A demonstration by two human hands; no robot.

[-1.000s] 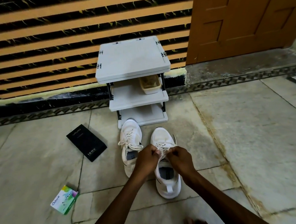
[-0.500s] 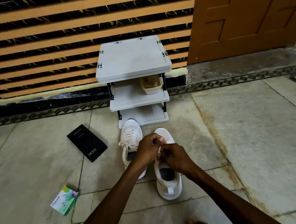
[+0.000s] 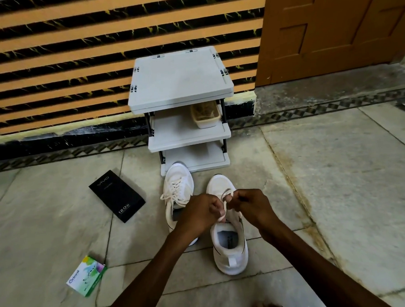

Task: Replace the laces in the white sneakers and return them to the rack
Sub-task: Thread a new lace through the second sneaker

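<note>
Two white sneakers stand on the floor in front of a grey three-shelf rack [image 3: 182, 82]. The left sneaker [image 3: 178, 186] has its laces tied in a loose bow. The right sneaker [image 3: 229, 245] sits under both my hands. My left hand [image 3: 199, 213] and my right hand [image 3: 253, 205] meet over its tongue, each pinching part of the white lace [image 3: 225, 196], which forms a small loop between them. The eyelets below are hidden by my hands.
A black phone box [image 3: 117, 195] lies left of the sneakers and a small green-and-white carton [image 3: 86, 276] lies nearer me on the left. A beige tub [image 3: 206, 116] sits on the rack's middle shelf. A wooden door [image 3: 331, 24] stands at the back right.
My hands have stayed over the right sneaker, working the lace. They drew apart a little, and a loop of lace now shows between them.
</note>
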